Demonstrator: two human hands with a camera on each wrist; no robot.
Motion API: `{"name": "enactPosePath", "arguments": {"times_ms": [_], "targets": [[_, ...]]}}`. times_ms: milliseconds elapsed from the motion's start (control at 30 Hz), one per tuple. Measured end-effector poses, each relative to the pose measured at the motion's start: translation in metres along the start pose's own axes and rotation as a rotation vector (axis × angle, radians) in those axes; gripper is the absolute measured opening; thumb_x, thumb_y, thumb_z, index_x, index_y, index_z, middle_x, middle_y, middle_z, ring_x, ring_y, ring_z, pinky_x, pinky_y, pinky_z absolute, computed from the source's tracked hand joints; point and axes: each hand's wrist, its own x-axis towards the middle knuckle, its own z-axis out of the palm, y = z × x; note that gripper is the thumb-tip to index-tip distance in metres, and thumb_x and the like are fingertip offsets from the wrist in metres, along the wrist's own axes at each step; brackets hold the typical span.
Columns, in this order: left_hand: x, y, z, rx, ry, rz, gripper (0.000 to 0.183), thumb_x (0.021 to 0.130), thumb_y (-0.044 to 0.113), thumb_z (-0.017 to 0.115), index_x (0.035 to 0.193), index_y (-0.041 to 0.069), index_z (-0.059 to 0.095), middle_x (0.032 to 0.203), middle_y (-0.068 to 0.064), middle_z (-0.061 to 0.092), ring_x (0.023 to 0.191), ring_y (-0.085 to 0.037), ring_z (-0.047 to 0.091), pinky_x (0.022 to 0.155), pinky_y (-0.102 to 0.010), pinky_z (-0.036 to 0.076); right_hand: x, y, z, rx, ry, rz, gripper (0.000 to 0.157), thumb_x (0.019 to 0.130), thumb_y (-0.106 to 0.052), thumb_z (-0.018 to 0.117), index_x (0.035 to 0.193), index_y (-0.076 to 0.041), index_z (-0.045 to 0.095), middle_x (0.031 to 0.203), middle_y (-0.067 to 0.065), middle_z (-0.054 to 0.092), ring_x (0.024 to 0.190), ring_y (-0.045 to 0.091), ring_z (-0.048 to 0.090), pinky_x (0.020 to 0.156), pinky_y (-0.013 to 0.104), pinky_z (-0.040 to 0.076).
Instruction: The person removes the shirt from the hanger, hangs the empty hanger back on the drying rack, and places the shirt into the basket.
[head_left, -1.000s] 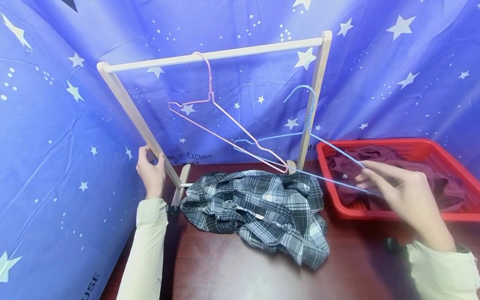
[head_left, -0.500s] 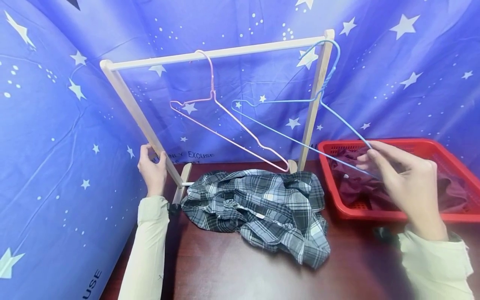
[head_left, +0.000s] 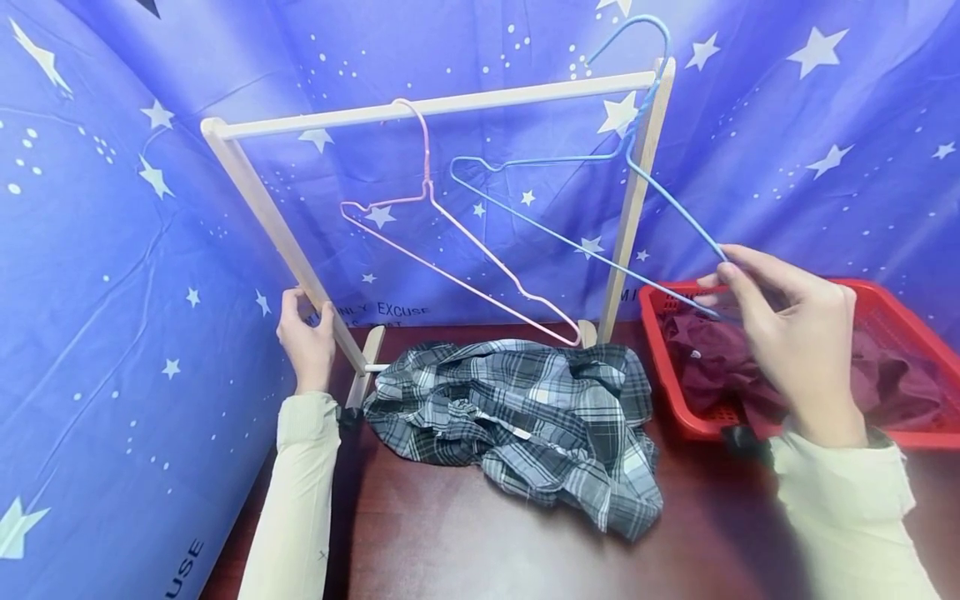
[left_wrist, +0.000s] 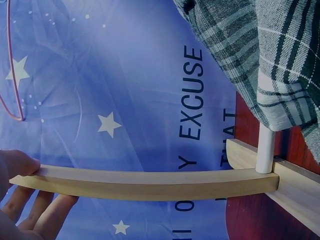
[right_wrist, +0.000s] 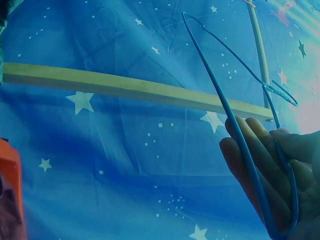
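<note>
My left hand (head_left: 306, 342) grips the left post of a small wooden clothes rack (head_left: 450, 105), with the thumb on one side of the post (left_wrist: 150, 185) and the fingers on the other. Between thumb and fingers, my right hand (head_left: 802, 342) pinches one end of a blue wire hanger (head_left: 558, 159). In the head view its hook shows above the top bar, near the right post. A pink wire hanger (head_left: 427, 154) hangs from the middle of that bar. Below lies a crumpled plaid shirt (head_left: 517, 417), partly covering the rack's lower rod.
To the right stands a red plastic basket (head_left: 915, 437) holding maroon cloth (head_left: 900, 375); my right hand hides part of it. Blue star-printed fabric (head_left: 112, 333) encloses the back and left side. The table (head_left: 450, 533) is dark reddish brown.
My right hand has lifted the blue hanger, its hook rising from below the top bar to above it in the head view. My left hand stays on the post.
</note>
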Motion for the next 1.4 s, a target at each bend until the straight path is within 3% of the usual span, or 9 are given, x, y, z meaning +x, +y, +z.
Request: {"name": "enactPosePath", "arguments": {"times_ms": [333, 400, 500, 567, 633, 833, 1067, 1400], "targets": [[-0.001, -0.001, 0.000, 0.002, -0.001, 0.006, 0.024, 0.089, 0.004, 0.066, 0.112, 0.001, 0.060, 0.106, -0.018, 0.068, 0.096, -0.031, 0.065, 0.088, -0.044, 0.048, 0.005, 0.004, 0.015, -0.083, -0.043, -0.014, 0.031, 0.088, -0.003, 0.071, 0.117, -0.012, 0.074, 0.088, -0.037, 0.063, 0.072, -0.015, 0.064, 0.069, 0.003, 0.047], [-0.001, -0.001, 0.000, 0.000, 0.002, 0.012, 0.024, 0.089, 0.004, 0.066, 0.112, 0.001, 0.060, 0.106, -0.018, 0.068, 0.096, -0.031, 0.065, 0.088, -0.043, 0.048, 0.004, 0.005, 0.018, -0.088, -0.056, -0.011, 0.030, 0.089, -0.003, 0.071, 0.117, -0.012, 0.074, 0.087, -0.029, 0.067, 0.071, -0.015, 0.064, 0.068, 0.003, 0.047], [-0.001, -0.001, 0.000, -0.006, 0.003, 0.016, 0.024, 0.089, 0.004, 0.067, 0.111, 0.001, 0.060, 0.106, -0.018, 0.068, 0.096, -0.032, 0.065, 0.088, -0.043, 0.049, 0.001, 0.007, 0.021, -0.098, -0.072, 0.006, 0.031, 0.088, -0.002, 0.072, 0.117, -0.011, 0.074, 0.086, -0.005, 0.076, 0.070, -0.016, 0.063, 0.067, 0.003, 0.046], [-0.001, -0.001, 0.000, -0.008, 0.003, 0.016, 0.024, 0.089, 0.005, 0.067, 0.111, 0.001, 0.060, 0.107, -0.018, 0.068, 0.097, -0.032, 0.065, 0.089, -0.043, 0.049, -0.001, 0.008, 0.023, -0.115, -0.085, 0.025, 0.032, 0.087, -0.002, 0.073, 0.118, -0.011, 0.074, 0.087, 0.012, 0.076, 0.070, -0.017, 0.062, 0.066, 0.002, 0.046], [-0.001, -0.001, 0.001, -0.006, 0.005, 0.014, 0.024, 0.089, 0.004, 0.067, 0.111, 0.001, 0.060, 0.106, -0.018, 0.068, 0.097, -0.031, 0.065, 0.088, -0.043, 0.049, -0.002, 0.009, 0.023, -0.118, -0.108, 0.057, 0.032, 0.087, -0.004, 0.073, 0.118, -0.012, 0.074, 0.088, 0.020, 0.074, 0.070, -0.017, 0.062, 0.066, 0.003, 0.046], [-0.001, -0.002, 0.002, 0.004, 0.019, 0.017, 0.023, 0.088, 0.004, 0.066, 0.110, -0.001, 0.059, 0.106, -0.019, 0.068, 0.097, -0.035, 0.064, 0.088, -0.043, 0.046, -0.004, 0.014, 0.020, -0.167, -0.237, 0.142, 0.027, 0.092, -0.015, 0.070, 0.119, -0.013, 0.071, 0.093, 0.015, 0.075, 0.069, -0.015, 0.063, 0.060, 0.006, 0.047], [-0.002, -0.002, 0.002, 0.007, 0.019, 0.017, 0.023, 0.088, 0.005, 0.066, 0.110, 0.000, 0.060, 0.105, -0.018, 0.068, 0.096, -0.031, 0.063, 0.088, -0.043, 0.046, -0.016, 0.024, 0.013, -0.256, -0.316, 0.227, 0.038, 0.091, -0.031, 0.071, 0.125, -0.014, 0.068, 0.109, 0.016, 0.073, 0.072, -0.023, 0.053, 0.070, 0.005, 0.040], [0.000, -0.004, 0.003, 0.003, 0.028, 0.015, 0.023, 0.088, 0.003, 0.066, 0.110, 0.000, 0.060, 0.106, -0.017, 0.068, 0.097, -0.031, 0.063, 0.090, -0.043, 0.046, -0.043, 0.047, 0.003, -0.302, -0.462, 0.304, 0.046, 0.090, -0.042, 0.071, 0.128, -0.017, 0.065, 0.111, 0.009, 0.074, 0.083, -0.022, 0.052, 0.074, 0.006, 0.039]]}}
